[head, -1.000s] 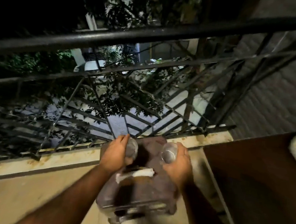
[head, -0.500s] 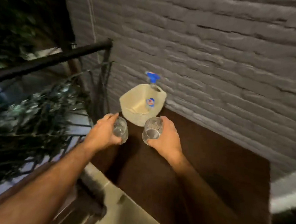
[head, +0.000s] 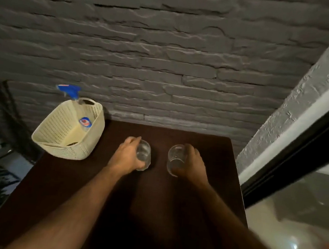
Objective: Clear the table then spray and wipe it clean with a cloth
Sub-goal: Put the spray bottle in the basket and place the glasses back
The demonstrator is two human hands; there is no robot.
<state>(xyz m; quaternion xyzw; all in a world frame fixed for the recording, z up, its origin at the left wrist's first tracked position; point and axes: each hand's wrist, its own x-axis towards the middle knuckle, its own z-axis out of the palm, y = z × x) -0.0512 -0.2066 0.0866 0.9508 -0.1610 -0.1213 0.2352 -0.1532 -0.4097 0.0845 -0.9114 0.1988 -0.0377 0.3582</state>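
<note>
Both glasses now sit mid-table, further from the basket [head: 68, 133] | left hand [head: 125, 156] fingers curl round left glass [head: 143, 155], right hand [head: 193, 163] wraps right glass [head: 176, 159] | lift both straight up, level, off the table [head: 111, 209].

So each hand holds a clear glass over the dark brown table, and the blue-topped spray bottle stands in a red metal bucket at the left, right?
Nearly. The head view shows the blue-topped spray bottle in a cream perforated plastic basket, not a red bucket. The left hand and right hand do each hold a clear glass over the dark brown table.
</note>
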